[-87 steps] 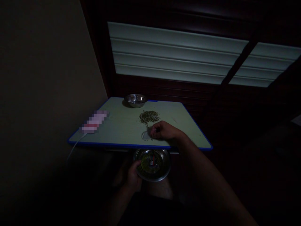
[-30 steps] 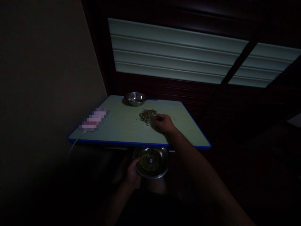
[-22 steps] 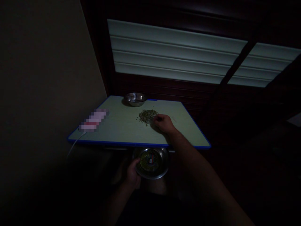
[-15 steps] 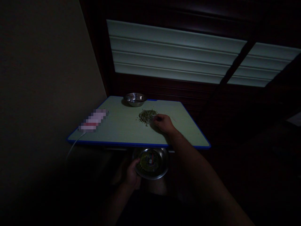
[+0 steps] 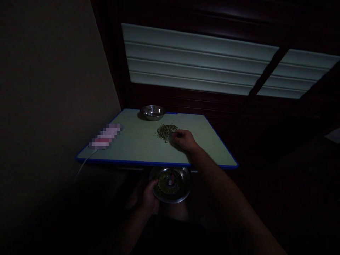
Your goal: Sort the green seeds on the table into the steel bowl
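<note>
Below the table's front edge, my left hand [image 5: 151, 194] grips the left rim of a shiny metal bowl [image 5: 183, 194], thumb over the rim. Inside it lies something green with a dark, red-and-white label [image 5: 170, 180], perhaps a clear package; the dim light hides its exact kind. My right hand [image 5: 185, 139] is closed in a pinch on a small clear plastic piece [image 5: 170, 136], mostly covered by the fingers. That piece touches the near right side of a loose pile of small greenish-brown beans or seeds [image 5: 164, 131] on the table.
The pale table [image 5: 132, 141] has a blue edge. A second metal bowl [image 5: 152, 113] stands at its back left. A blurred-out pinkish phone-like object [image 5: 106, 136] with a white cable [image 5: 83, 165] lies at the left, near the wall [image 5: 58, 88]. Slatted dark panels [image 5: 199, 60] rise behind.
My right hand has moved up from near the table's front edge to the pile, carrying the clear piece. Over the last second it has stayed nearly still. My left hand keeps the bowl in place.
</note>
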`<action>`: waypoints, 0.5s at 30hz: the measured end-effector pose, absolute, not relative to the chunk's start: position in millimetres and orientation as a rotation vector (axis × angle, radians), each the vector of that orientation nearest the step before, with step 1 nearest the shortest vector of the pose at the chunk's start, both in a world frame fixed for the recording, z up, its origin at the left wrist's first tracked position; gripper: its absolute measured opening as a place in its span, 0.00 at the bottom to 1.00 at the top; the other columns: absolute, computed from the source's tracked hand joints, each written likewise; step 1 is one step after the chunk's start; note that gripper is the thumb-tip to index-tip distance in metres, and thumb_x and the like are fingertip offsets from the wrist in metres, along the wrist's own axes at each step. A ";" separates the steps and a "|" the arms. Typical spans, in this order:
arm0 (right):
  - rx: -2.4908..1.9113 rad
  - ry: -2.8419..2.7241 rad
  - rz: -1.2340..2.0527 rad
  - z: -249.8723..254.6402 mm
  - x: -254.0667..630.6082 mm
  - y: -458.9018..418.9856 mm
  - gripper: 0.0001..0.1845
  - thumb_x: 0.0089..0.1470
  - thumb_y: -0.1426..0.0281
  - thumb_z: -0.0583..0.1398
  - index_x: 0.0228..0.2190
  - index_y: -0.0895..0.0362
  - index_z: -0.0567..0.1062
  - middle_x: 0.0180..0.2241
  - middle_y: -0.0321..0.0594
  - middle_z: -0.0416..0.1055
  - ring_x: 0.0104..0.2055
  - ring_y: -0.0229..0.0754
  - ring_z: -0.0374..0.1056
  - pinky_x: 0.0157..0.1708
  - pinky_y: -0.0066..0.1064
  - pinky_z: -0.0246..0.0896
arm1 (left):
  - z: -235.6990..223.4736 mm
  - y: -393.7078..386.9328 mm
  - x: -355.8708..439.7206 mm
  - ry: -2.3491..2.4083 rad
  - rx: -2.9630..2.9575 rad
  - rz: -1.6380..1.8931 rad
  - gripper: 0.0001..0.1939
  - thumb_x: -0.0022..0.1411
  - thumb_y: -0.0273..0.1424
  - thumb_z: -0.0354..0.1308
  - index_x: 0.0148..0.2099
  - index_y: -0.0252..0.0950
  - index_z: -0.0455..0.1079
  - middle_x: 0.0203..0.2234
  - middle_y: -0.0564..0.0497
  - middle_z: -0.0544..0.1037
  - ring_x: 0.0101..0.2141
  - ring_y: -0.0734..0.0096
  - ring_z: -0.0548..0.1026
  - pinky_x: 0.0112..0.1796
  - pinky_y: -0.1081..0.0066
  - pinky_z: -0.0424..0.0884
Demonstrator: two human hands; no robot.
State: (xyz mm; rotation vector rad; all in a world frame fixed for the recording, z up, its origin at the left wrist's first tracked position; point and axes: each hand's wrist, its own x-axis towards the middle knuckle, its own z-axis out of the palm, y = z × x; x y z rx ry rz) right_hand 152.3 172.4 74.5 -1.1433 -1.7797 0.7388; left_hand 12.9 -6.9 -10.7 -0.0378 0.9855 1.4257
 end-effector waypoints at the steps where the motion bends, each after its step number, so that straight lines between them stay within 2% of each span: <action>1: -1.147 -1.784 0.749 75.2 152.2 171.9 0.07 0.39 0.68 0.59 0.23 0.59 0.75 0.23 0.35 0.71 0.28 0.37 0.64 0.31 0.28 0.58 | -11.4 -6.9 12.7 0.981 -0.033 1.426 0.07 0.51 0.26 0.58 0.32 0.33 0.77 0.26 0.45 0.83 0.39 0.54 0.82 0.46 0.60 0.76; 15: -1.115 -1.807 0.801 78.5 151.7 169.1 0.07 0.38 0.68 0.60 0.22 0.59 0.75 0.23 0.35 0.72 0.28 0.37 0.65 0.33 0.29 0.60 | -12.5 -7.1 12.8 0.959 -0.046 1.405 0.10 0.52 0.25 0.58 0.37 0.32 0.78 0.27 0.44 0.84 0.41 0.52 0.82 0.46 0.58 0.77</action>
